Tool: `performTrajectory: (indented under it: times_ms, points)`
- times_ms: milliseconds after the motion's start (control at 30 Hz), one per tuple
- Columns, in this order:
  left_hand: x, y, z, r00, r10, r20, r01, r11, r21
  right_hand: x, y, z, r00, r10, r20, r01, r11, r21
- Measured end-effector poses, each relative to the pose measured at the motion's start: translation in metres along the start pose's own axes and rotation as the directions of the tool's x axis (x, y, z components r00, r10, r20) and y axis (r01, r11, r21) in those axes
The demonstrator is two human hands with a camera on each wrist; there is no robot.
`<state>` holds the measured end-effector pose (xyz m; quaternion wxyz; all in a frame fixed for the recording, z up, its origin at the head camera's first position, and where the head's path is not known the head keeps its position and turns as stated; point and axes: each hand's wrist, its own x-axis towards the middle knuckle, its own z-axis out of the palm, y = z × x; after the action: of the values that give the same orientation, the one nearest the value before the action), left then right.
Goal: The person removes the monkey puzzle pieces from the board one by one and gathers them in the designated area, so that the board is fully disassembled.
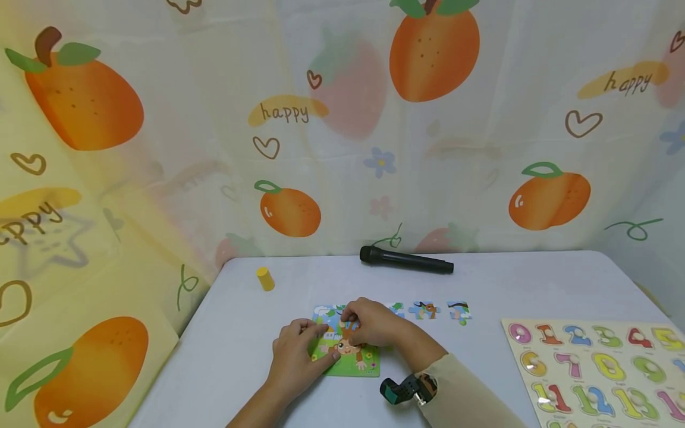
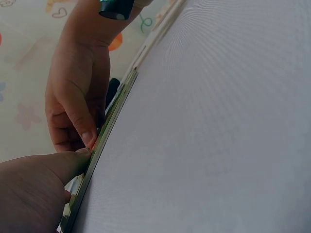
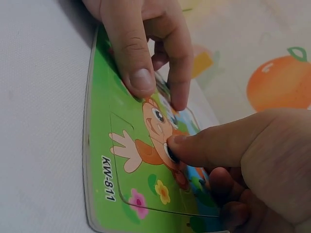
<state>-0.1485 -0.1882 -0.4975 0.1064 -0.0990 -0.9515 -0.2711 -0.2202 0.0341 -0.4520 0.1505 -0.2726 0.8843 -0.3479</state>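
Note:
A jigsaw board [image 1: 350, 370] with a green border and a monkey picture lies on the white table. My left hand [image 1: 297, 353] rests at its left side, thumb and forefinger spread over the picture. At the board's upper part, my right hand [image 1: 377, 324] has curled fingers, with thumb and forefinger on a puzzle piece [image 1: 350, 327] of the monkey's head. In the right wrist view the right thumb [image 3: 194, 148] presses on the monkey's face, and the left thumb [image 3: 138, 73] touches beside it. The right fingertips are partly hidden.
Loose puzzle pieces [image 1: 425, 310] lie right of the board, one partly behind my right hand. A black microphone [image 1: 407, 260] lies at the back. A yellow cylinder [image 1: 265, 279] stands back left. A number board [image 1: 583, 351] lies at the right. Printed cloth [image 1: 342, 196] hangs behind.

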Motion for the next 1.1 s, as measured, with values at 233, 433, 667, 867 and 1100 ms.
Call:
performTrajectory:
  times_ms: [233, 433, 667, 867, 1100]
  points:
    - [-0.0002, 0.0028, -0.0019, 1.000, 0.001, 0.000, -0.001, 1.000, -0.016, -0.0003, 0.0012, 0.0000, 1.000, -0.005, 0.003, 0.005, 1.000, 0.012]
    - [-0.0001, 0.0045, -0.0033, 1.000, -0.002, 0.002, 0.002, 1.000, -0.010, -0.0014, 0.0029, -0.0012, 0.999, -0.025, 0.022, 0.025, 1.000, -0.002]
    - [-0.0011, 0.0057, -0.0041, 1.000, -0.011, 0.010, 0.011, 1.000, -0.014, -0.0033, 0.0021, -0.0004, 0.999, -0.015, 0.033, 0.014, 1.000, 0.025]
    - [-0.0012, 0.0059, -0.0045, 1.000, -0.006, 0.005, 0.006, 1.000, -0.019, -0.0045, 0.0007, -0.0011, 1.000, -0.009, 0.030, 0.006, 0.996, 0.086]
    - [-0.0010, 0.0061, -0.0046, 1.000, -0.005, 0.001, 0.005, 1.000, -0.018, -0.0019, 0.0046, 0.0011, 1.000, -0.007, 0.022, 0.003, 0.987, 0.158]
